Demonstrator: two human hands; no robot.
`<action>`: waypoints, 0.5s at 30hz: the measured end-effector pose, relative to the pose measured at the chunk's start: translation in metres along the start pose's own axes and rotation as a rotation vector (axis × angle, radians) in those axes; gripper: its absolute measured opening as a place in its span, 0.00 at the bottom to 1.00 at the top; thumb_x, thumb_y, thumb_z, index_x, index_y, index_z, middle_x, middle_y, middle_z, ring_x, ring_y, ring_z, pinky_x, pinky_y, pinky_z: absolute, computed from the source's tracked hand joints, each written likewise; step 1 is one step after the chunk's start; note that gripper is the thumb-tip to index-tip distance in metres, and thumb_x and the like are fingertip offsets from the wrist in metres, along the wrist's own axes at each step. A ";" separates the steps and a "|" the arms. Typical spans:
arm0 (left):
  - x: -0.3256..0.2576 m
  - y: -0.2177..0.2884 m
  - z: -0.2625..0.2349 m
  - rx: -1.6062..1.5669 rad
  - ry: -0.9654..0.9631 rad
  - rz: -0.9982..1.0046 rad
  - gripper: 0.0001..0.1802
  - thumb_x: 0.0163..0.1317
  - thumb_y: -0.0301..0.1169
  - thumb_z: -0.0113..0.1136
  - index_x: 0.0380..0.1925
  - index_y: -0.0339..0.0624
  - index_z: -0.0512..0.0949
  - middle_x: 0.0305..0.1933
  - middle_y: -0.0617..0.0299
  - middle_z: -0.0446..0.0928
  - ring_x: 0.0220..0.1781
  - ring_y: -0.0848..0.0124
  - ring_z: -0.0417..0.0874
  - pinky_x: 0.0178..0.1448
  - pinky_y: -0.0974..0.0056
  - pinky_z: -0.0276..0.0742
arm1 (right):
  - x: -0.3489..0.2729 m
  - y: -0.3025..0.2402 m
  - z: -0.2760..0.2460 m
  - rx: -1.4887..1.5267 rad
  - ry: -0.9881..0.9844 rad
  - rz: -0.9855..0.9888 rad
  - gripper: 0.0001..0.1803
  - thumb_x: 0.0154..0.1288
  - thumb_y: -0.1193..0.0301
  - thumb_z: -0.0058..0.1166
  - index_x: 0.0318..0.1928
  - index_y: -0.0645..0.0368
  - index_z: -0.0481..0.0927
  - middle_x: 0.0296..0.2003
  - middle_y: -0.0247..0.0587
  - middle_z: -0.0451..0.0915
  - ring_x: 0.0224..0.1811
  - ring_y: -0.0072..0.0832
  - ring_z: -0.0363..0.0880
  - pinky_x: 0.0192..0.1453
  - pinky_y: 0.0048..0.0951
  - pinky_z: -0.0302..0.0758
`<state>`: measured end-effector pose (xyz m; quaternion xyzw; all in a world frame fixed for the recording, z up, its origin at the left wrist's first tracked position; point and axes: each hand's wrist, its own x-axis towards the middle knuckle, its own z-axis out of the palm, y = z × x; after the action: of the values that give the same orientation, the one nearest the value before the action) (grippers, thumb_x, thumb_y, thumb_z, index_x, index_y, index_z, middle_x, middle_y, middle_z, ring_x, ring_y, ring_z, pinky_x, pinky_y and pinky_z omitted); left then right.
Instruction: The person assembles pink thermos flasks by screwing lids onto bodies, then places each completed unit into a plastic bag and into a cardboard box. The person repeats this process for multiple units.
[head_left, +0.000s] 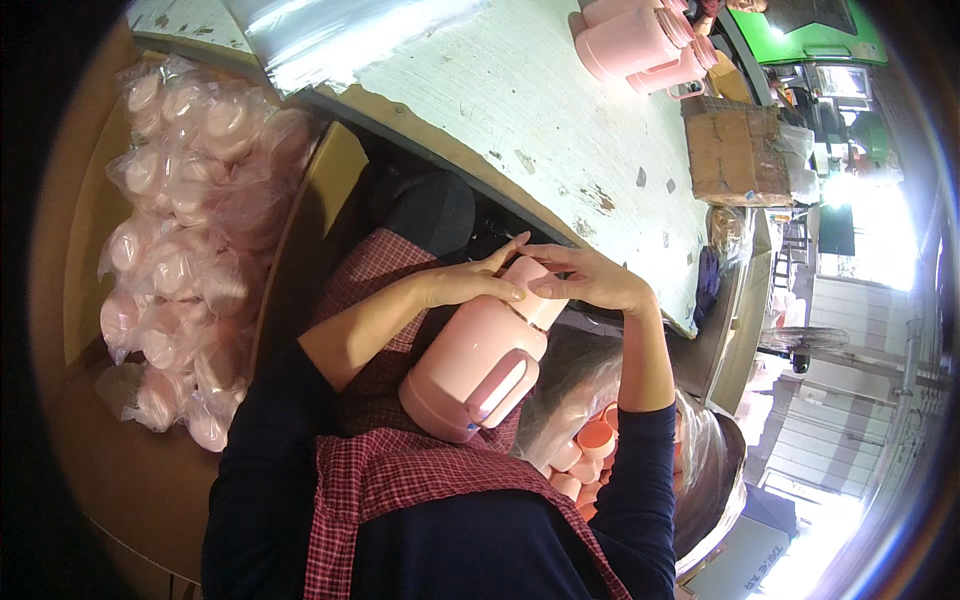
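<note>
A: Where was the pink flask [478, 362]?

B: Lying tilted on the person's lap, against the checked apron [400, 470], base toward the body and handle facing up. Both hands were at its top end. The left hand [470, 283] rested over the shoulder with fingers curled loosely; the right hand [590, 280] had its fingers closed around the pale cap [530, 290].

A: How would that step go well?

B: I judged the left hand should pin the body firmly while the right turned the cap squarely, since a round flask on cloth could roll.

A: What else was around?

B: A clear bag of orange and pink cups or caps [585, 450] sat just beside the right elbow. Bagged pink parts [185, 240] were heaped in a box to the left. Several finished pink flasks [640, 40] lay on the worn white table [520, 110], near a cardboard box [735, 150].

A: Anything in the way?

B: The table edge sat close above the hands, leaving little room.
</note>
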<state>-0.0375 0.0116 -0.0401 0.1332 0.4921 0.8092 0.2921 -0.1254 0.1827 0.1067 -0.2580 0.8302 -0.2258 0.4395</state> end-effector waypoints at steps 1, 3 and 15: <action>0.001 0.000 0.001 -0.049 -0.005 0.015 0.60 0.61 0.44 0.64 0.78 0.48 0.29 0.81 0.48 0.40 0.82 0.57 0.41 0.80 0.56 0.44 | -0.001 0.000 0.001 -0.080 0.032 -0.053 0.33 0.67 0.43 0.53 0.61 0.55 0.79 0.43 0.55 0.84 0.46 0.42 0.84 0.52 0.36 0.77; 0.003 -0.001 0.002 -0.075 -0.030 0.024 0.59 0.61 0.43 0.63 0.78 0.47 0.30 0.81 0.48 0.41 0.82 0.57 0.40 0.81 0.56 0.44 | -0.003 -0.003 0.003 -0.279 0.083 0.103 0.35 0.67 0.40 0.49 0.58 0.56 0.80 0.33 0.57 0.84 0.38 0.46 0.85 0.46 0.38 0.78; -0.002 0.008 0.003 0.006 -0.036 -0.053 0.59 0.63 0.49 0.61 0.77 0.43 0.30 0.78 0.48 0.50 0.80 0.60 0.50 0.78 0.59 0.52 | -0.005 -0.003 -0.001 -0.155 0.058 0.068 0.39 0.65 0.41 0.55 0.67 0.54 0.71 0.45 0.54 0.83 0.45 0.42 0.83 0.50 0.36 0.77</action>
<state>-0.0375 0.0095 -0.0313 0.1355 0.4926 0.7972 0.3218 -0.1233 0.1830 0.1121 -0.2562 0.8659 -0.1529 0.4015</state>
